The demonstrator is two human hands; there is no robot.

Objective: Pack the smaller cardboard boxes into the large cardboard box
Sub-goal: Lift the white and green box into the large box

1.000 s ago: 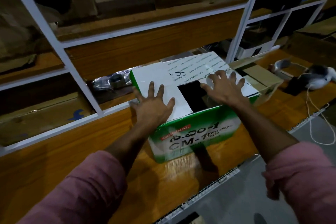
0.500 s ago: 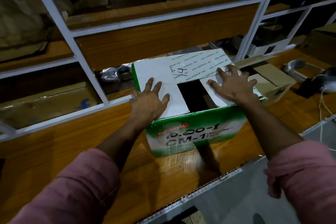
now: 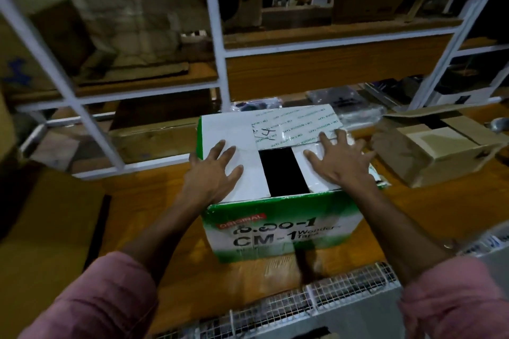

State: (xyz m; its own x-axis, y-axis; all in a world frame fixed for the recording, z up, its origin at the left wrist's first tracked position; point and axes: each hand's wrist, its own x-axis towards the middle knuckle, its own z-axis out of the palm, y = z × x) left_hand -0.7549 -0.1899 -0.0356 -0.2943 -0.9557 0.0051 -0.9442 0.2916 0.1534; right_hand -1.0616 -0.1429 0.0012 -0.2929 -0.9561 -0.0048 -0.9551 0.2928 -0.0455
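Observation:
The large green-and-white cardboard box (image 3: 283, 231) stands on the wooden counter in front of me, printed "CM-1 Wonder Tape". Its white top flaps are folded down, with a dark gap (image 3: 283, 172) left between the two near flaps. My left hand (image 3: 212, 170) lies flat with spread fingers on the left flap. My right hand (image 3: 340, 159) presses flat on the right flap, fingers spread. A smaller brown cardboard box (image 3: 438, 151) with open flaps sits to the right of the large box. What is inside the large box is hidden.
A white metal shelf frame (image 3: 217, 44) with wooden shelves rises just behind the box, holding cardboard and plastic-wrapped items. A flat brown cardboard sheet (image 3: 49, 217) lies at the left. A wire mesh edge (image 3: 316, 297) runs along the counter's front.
The view has swung so the box now sits square in front of me. Both hands stay flat on the top flaps; the right hand has shifted a little toward the far right corner.

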